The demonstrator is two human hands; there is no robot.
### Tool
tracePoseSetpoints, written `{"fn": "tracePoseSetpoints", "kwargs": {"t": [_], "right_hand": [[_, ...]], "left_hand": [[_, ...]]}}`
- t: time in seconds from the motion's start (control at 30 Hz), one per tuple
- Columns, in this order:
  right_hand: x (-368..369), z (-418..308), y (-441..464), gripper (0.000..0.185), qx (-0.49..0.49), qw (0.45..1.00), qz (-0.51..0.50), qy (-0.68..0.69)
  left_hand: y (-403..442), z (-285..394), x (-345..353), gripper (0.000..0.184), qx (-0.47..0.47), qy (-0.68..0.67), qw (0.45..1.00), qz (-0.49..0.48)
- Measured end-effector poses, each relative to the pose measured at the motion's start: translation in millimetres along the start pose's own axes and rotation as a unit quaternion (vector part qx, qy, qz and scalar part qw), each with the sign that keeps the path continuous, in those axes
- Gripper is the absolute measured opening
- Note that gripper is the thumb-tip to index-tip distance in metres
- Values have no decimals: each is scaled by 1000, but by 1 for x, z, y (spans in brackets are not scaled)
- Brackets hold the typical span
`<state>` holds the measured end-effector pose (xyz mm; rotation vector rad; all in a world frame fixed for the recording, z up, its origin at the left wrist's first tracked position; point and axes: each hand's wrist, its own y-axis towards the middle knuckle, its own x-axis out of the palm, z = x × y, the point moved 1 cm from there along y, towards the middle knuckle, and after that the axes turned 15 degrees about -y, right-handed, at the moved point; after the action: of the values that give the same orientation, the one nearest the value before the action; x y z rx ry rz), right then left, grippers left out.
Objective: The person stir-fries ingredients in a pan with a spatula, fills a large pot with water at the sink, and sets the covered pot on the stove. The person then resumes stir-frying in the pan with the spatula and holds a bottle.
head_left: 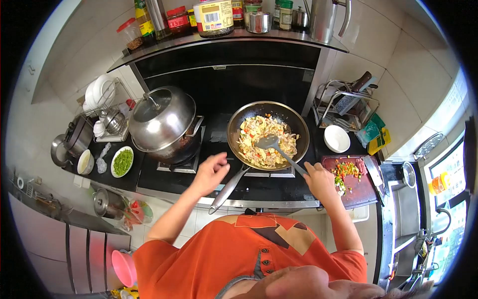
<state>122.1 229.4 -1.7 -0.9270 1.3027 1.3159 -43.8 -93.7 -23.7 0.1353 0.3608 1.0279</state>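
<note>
My right hand (320, 179) is closed around the handle of a grey spatula (286, 157). The spatula's head rests in chopped, mixed food (260, 130) with pale, yellow and red bits. This food fills the bottom of a wok (294, 117) on the right-hand burner. The wok's long metal handle (229, 191) points toward my body. To the left of that handle, my left hand (211, 173) hovers with fingers loosely bent and apart, holding nothing. Close to my right hand lies a cutting board (362, 198) with chopped red, yellow and green peppers (347, 172).
A lidded metal pot (164, 119) stands on the left burner, near a plate of chopped greens (122, 162). A white bowl (337, 139) sits right of the wok. A cleaver (374, 174) lies along the board's right edge. Jars line the shelf (224, 44) above.
</note>
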Motion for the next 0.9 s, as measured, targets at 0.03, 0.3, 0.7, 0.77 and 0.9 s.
{"fn": "tracePoseSetpoints", "kwargs": {"t": [0.03, 0.3, 0.7, 0.77, 0.9], "right_hand": [[-9, 0, -2, 36, 29, 998, 37, 38], [-46, -26, 6, 28, -67, 971, 136, 183], [-44, -3, -19, 27, -71, 980, 59, 178], [-45, 7, -18, 25, -53, 982, 74, 165], [-82, 27, 5, 26, -56, 952, 184, 237]], "left_hand": [[18, 5, -6, 39, 9, -32, 999, 14], [252, 210, -62, 37, 408, 238, 840, 269], [373, 269, -100, 30, 323, 81, 840, 428], [338, 276, -97, 26, 434, 42, 820, 371], [236, 273, -82, 32, 362, -68, 905, 215]]}}
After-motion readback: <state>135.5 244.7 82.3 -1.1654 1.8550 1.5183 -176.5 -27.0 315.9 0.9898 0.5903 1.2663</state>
